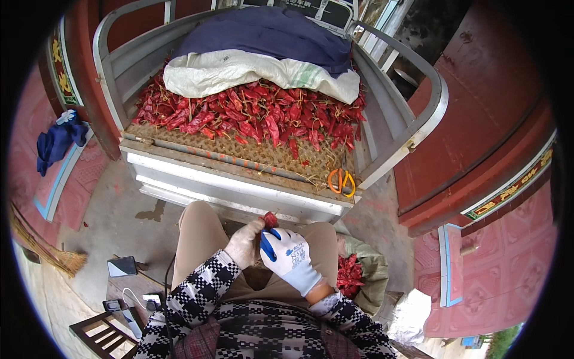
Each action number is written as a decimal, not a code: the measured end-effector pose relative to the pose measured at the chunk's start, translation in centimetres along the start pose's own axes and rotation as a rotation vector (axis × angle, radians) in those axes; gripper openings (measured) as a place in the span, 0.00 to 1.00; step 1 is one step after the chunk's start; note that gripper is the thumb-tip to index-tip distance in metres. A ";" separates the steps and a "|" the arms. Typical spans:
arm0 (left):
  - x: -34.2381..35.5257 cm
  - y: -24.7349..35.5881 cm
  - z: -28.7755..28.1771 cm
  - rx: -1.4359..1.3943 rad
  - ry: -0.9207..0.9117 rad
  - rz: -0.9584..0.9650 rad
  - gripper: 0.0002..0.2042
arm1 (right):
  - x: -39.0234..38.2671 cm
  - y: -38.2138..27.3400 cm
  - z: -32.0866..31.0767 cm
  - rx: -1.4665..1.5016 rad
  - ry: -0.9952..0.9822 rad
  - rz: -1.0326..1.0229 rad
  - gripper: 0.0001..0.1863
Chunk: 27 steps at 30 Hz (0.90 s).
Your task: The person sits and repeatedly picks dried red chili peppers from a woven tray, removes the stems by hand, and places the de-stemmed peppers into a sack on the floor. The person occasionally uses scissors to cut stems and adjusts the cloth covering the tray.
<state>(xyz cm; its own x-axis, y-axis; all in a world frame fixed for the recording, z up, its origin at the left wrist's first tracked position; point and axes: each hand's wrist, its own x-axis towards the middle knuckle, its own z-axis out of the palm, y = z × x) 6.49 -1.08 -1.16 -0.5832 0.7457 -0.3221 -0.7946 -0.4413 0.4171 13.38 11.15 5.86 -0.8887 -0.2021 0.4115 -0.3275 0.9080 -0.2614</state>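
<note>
Head view: left hand (244, 244) and gloved right hand (287, 256) both grip, seemingly, one red chili (271, 219) below the scissors (341, 181).

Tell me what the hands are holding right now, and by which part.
Both hands meet on one dried red chili. The left hand and the gloved right hand pinch its lower end, so the upper part sticks out above the fingers.
</note>
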 end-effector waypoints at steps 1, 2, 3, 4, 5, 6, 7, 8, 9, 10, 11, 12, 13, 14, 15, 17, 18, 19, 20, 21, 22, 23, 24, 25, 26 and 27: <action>-0.6 0.3 0.5 0.000 0.019 -0.041 0.17 | -0.3 0.1 0.0 0.023 0.014 -0.018 0.08; -1.9 1.1 1.4 0.070 -0.032 -0.123 0.18 | -0.7 0.1 0.1 0.059 -0.013 -0.003 0.09; -1.6 0.6 0.8 0.036 -0.040 -0.110 0.18 | -1.0 0.1 0.2 0.094 -0.039 0.012 0.10; -1.3 0.3 0.4 0.123 -0.019 -0.049 0.18 | -1.1 0.0 0.0 0.128 -0.074 0.027 0.11; -1.0 0.3 0.1 0.209 0.002 0.012 0.18 | -1.0 0.1 -0.4 0.266 -0.024 0.081 0.12; -0.8 0.3 -0.1 0.154 -0.034 0.077 0.18 | -0.8 0.2 -1.3 0.404 0.027 0.134 0.13; -0.7 0.2 -0.1 0.096 -0.071 0.135 0.17 | -0.8 0.7 -1.9 0.495 0.085 0.226 0.13; -1.0 0.8 -0.3 0.019 -0.193 0.028 0.14 | -0.7 1.4 -2.2 0.514 0.120 0.319 0.14; -1.1 0.9 -0.5 0.016 -0.196 -0.017 0.13 | -0.5 1.9 -2.4 0.534 0.151 0.397 0.15; -1.2 1.0 -0.5 0.016 -0.201 -0.060 0.12 | -0.2 2.5 -2.5 0.522 0.161 0.410 0.15; -1.3 1.2 -0.6 0.016 -0.205 -0.102 0.12 | 0.0 2.6 -2.1 0.496 0.150 0.390 0.16; -1.4 1.0 -1.1 0.035 -0.226 -0.147 0.11 | 0.2 2.7 -1.8 0.472 0.141 0.371 0.17; -1.4 0.8 -0.6 0.019 -0.166 -0.128 0.10 | 0.2 2.7 -1.4 0.431 0.154 0.330 0.17; -1.4 0.6 0.1 0.003 -0.106 -0.108 0.10 | 0.1 2.6 -1.0 0.382 0.166 0.262 0.18; -1.5 0.4 0.7 -0.013 -0.046 -0.087 0.09 | 0.1 2.5 -0.6 0.339 0.179 0.207 0.18; -1.4 0.4 1.1 0.103 0.002 -0.030 0.09 | 0.0 2.8 -0.3 0.278 0.190 0.145 0.18; -1.4 0.5 1.3 0.161 0.026 -0.001 0.09 | 0.0 3.1 -0.2 0.256 0.198 0.121 0.18; -1.5 0.4 1.1 0.218 0.056 0.027 0.09 | -0.1 3.2 0.0 0.258 0.203 0.101 0.17; -1.6 0.4 0.6 0.206 0.017 0.075 0.11 | -0.1 3.1 0.2 0.229 0.193 0.080 0.16; -1.8 0.3 0.6 0.224 0.034 0.107 0.11 | -0.1 3.0 0.4 0.201 0.187 0.058 0.16; -2.1 0.2 1.1 0.240 0.046 0.137 0.11 | 0.2 2.9 0.3 0.136 0.166 0.036 0.15; -2.2 0.1 1.4 0.256 0.057 0.168 0.11 | 0.3 2.8 0.4 0.101 0.152 0.023 0.14; -1.9 -0.1 1.0 0.291 0.044 0.177 0.11 | 0.4 2.8 0.5 0.065 0.138 0.009 0.13; -1.5 -0.2 0.4 0.326 0.036 0.189 0.12 | 0.6 2.8 0.7 0.033 0.125 -0.007 0.12; -1.4 -0.2 0.0 0.361 0.029 0.200 0.12 | 0.7 2.6 0.7 0.021 0.095 -0.008 0.12; -1.6 -0.3 -0.3 0.356 0.065 0.170 0.11 | 0.7 2.5 0.8 0.063 0.084 0.019 0.12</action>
<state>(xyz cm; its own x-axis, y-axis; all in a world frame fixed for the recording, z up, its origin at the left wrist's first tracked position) 7.62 -2.28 -1.03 -0.7199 0.6386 -0.2719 -0.5845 -0.3465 0.7337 11.66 13.00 4.77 -0.8660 -0.1509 0.4768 -0.3324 0.8861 -0.3232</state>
